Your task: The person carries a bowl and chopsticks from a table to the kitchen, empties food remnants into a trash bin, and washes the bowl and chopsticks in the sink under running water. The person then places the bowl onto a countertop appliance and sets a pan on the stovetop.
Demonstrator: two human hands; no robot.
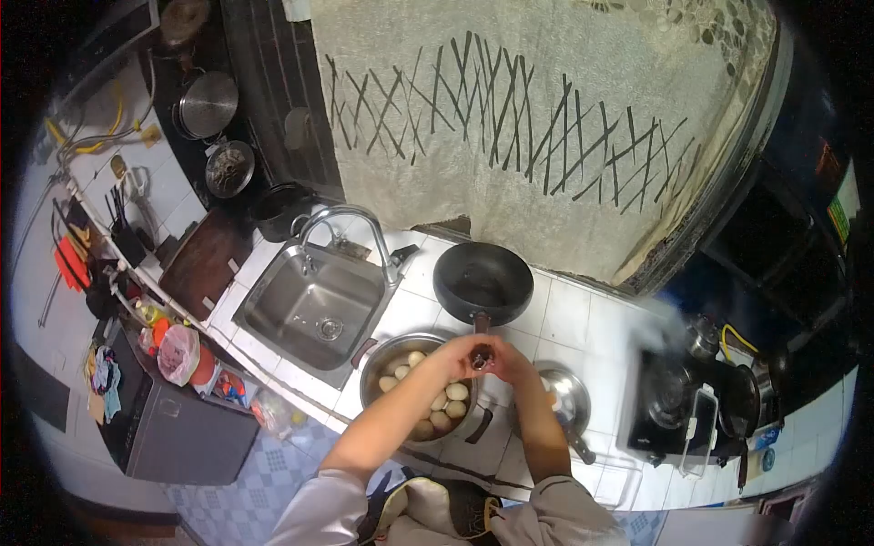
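My left hand (460, 356) and my right hand (509, 358) meet above the white tiled counter, fingers curled around a small dark object (482, 357) that I cannot make out. Below my left forearm is a metal pot (370, 375) holding several round, pale items (441, 420) in liquid. Just beyond my hands sits a black pan (483, 280), its handle pointing toward them. To the right of my right wrist, a metal pan (572, 400) is partly covered by my arm.
A steel sink (320, 308) with a curved faucet (360, 215) is on the left. At the right stands a stove (657, 400) with a kettle (701, 338) and a dark pan (738, 400). A patterned cloth (537, 118) hangs behind the counter.
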